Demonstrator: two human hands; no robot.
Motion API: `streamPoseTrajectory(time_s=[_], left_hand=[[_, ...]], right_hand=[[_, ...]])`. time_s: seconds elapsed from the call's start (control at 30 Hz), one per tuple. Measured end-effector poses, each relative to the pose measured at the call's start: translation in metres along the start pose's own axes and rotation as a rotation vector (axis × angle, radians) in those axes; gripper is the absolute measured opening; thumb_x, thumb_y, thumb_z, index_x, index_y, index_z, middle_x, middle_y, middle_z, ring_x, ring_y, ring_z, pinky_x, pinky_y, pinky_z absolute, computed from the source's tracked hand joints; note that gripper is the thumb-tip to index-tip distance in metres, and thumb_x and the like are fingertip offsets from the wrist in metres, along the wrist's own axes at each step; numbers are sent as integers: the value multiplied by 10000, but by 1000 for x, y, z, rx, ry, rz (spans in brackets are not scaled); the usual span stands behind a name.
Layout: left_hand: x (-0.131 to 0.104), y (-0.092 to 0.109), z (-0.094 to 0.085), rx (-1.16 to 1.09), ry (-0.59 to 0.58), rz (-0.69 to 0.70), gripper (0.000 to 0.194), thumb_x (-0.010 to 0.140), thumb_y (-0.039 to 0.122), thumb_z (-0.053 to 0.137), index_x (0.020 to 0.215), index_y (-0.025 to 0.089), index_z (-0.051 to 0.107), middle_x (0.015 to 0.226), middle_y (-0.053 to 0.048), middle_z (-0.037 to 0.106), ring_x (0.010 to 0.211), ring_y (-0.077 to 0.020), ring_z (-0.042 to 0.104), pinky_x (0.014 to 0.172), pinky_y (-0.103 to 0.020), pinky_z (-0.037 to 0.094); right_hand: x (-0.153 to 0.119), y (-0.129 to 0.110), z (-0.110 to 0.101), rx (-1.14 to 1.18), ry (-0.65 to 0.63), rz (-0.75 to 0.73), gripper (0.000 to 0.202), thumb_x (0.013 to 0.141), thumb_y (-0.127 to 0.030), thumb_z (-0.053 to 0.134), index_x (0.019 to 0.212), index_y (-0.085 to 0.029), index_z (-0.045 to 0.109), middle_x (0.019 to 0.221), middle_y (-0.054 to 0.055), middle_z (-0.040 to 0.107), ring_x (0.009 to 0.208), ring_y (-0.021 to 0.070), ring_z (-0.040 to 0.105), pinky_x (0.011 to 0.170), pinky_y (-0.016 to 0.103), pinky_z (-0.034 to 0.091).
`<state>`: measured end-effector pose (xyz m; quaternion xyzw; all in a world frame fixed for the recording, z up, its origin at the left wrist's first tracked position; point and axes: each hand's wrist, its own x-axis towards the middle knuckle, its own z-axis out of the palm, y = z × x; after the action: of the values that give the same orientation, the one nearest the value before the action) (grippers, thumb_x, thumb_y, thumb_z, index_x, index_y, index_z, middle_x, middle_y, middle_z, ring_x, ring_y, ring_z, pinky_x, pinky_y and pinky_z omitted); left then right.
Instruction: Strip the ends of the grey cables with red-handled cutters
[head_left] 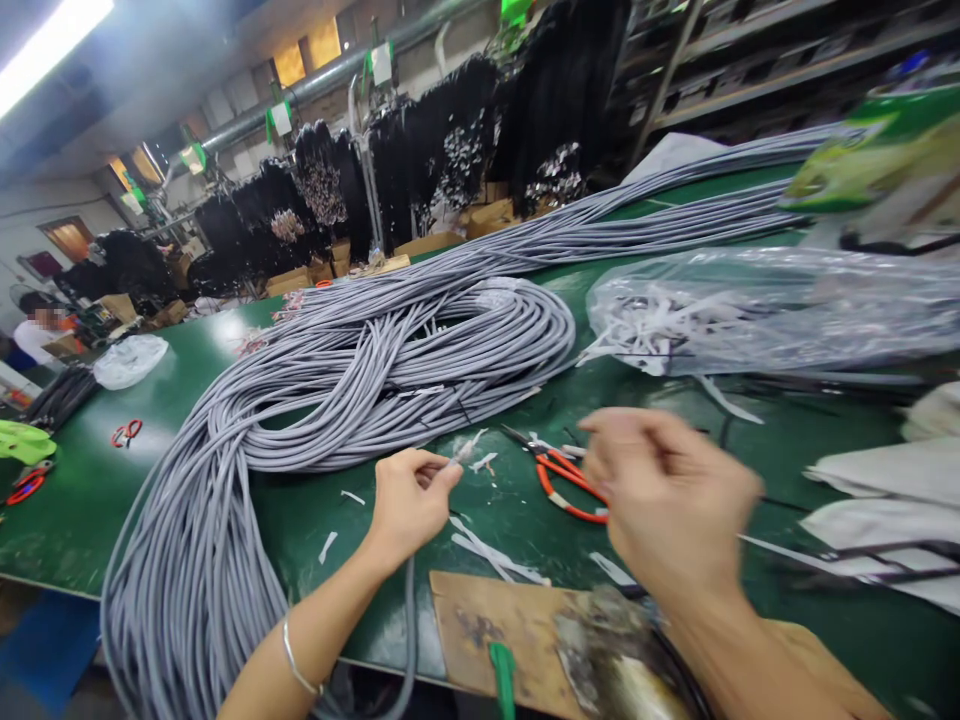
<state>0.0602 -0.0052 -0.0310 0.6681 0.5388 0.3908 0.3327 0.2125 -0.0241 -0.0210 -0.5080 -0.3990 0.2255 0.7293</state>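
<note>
Near the middle, my left hand (411, 500) pinches the end of a grey cable (410, 610), whose length hangs down past the table's front edge. Frayed whitish strands stick out beyond the fingertips. My right hand (660, 490) is blurred, its fingers curled together, to the right of the orange-handled pliers (559, 478); whatever it holds, if anything, is too smeared to tell. Large looped bundles of grey cable (337, 390) lie behind my left hand. Scraps of white strip (495, 555) are scattered between and below the hands.
A brown board (480, 620) with a green handle (502, 680) and a metal object sits at the front edge. Clear plastic bags (795, 310) with white strips lie to the right. Red-handled scissors (126, 433) rest at left. A person (37, 330) is far left.
</note>
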Motion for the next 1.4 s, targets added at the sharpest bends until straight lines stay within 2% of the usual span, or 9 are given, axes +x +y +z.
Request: streamPoseTrajectory(time_s=[0.1, 0.23, 0.53, 0.8, 1.0, 1.1, 1.2, 1.27, 1.4], left_hand=[[0, 4, 2, -237, 7, -63, 173, 703, 268, 560, 705, 118, 647, 507, 14, 534, 406, -81, 442, 422, -197, 356], [-4, 10, 3, -342, -22, -86, 204, 669, 321, 601, 672, 119, 633, 439, 39, 470, 357, -69, 404, 379, -189, 339], [-9, 7, 3, -128, -17, 54, 156, 669, 250, 620, 761, 144, 687, 664, -26, 569, 521, -105, 532, 456, -192, 423], [-4, 14, 6, -555, -225, -141, 520, 567, 618, 647, 602, 105, 568, 479, 47, 418, 343, -19, 318, 358, -177, 218], [-7, 25, -4, -694, -439, -194, 536, 552, 622, 674, 537, 116, 497, 435, 69, 360, 317, 7, 249, 359, -179, 130], [-7, 25, -6, -748, -541, -261, 531, 539, 606, 694, 513, 128, 464, 414, 79, 330, 301, 12, 210, 344, -181, 95], [-6, 21, -6, -813, -635, -329, 521, 531, 577, 719, 516, 125, 462, 414, 74, 345, 288, 14, 191, 329, -181, 63], [-6, 20, -6, -867, -679, -356, 510, 535, 545, 735, 507, 123, 451, 414, 74, 343, 284, 19, 175, 324, -178, 42], [-5, 19, -7, -974, -709, -362, 482, 550, 486, 757, 524, 122, 441, 431, 78, 340, 293, 30, 146, 324, -170, 15]], right_hand=[[-2, 0, 9, -230, -252, -50, 185, 676, -345, 553, 596, -190, 613, 449, -24, 459, 406, 105, 377, 396, 230, 306], [-10, 0, 19, -297, -437, -52, 247, 635, -342, 522, 629, -161, 689, 365, -64, 315, 357, 87, 270, 357, 220, 232], [-7, 6, 18, -326, -366, -10, 235, 583, -342, 518, 498, -160, 641, 351, -53, 341, 361, 82, 287, 377, 220, 256], [-4, 9, 20, -90, -466, 217, 195, 532, -319, 504, 427, -162, 554, 438, -6, 491, 453, 111, 399, 441, 231, 320], [2, 12, 18, -47, -230, 243, 192, 548, -353, 554, 525, -164, 578, 409, -54, 381, 396, 70, 261, 378, 215, 212], [3, 7, 14, 167, -513, 292, 312, 617, -396, 563, 794, -152, 645, 490, -50, 443, 378, 62, 275, 350, 198, 220], [2, 2, 11, 340, -845, 287, 256, 597, -355, 669, 764, -161, 670, 650, 8, 560, 495, 95, 470, 423, 204, 374], [0, 3, 10, 405, -891, 300, 216, 571, -352, 733, 654, -165, 666, 717, 31, 593, 578, 123, 544, 487, 224, 442], [-3, 10, 14, 483, -738, 336, 267, 488, -345, 817, 528, -169, 619, 583, -11, 555, 490, 106, 533, 458, 226, 451]])
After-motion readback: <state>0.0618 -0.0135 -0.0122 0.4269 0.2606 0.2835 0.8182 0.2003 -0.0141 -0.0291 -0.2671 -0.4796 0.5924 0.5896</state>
